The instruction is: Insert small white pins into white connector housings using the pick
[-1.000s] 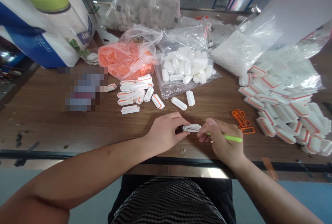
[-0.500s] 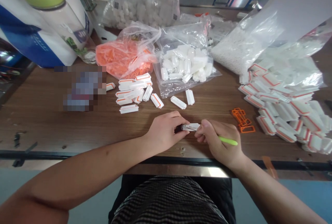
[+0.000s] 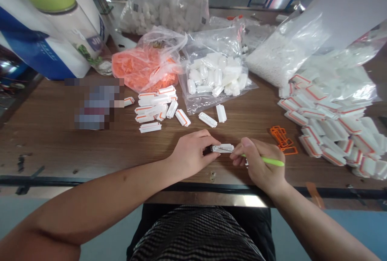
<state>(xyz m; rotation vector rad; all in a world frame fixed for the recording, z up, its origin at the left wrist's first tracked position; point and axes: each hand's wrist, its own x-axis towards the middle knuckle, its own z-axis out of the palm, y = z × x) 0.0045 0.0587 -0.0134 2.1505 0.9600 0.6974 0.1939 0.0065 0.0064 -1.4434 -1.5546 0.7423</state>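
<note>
Brown table (image 3: 75, 148). Left of the orange frames (image 3: 278, 134): my left hand (image 3: 192, 154) is pinching one white piece (image 3: 222, 148), seemingly unfinished; my right hand (image 3: 264, 172) is gripping a green tool (image 3: 273, 161). Right of them: banded pieces (image 3: 329, 131), seemingly finished, are lying.

On my feed: white oblong piece (image 3: 227, 146), small, left end pinched in the left hand (image 3: 191, 154), lying crosswise | green-handled tool (image 3: 274, 161), slim, clasped in the right hand (image 3: 265, 173), thin shaft over the piece, contact unclear to me

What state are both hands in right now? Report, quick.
Left hand: closed, holding a small white piece.
Right hand: closed, holding a green-handled tool.
</note>
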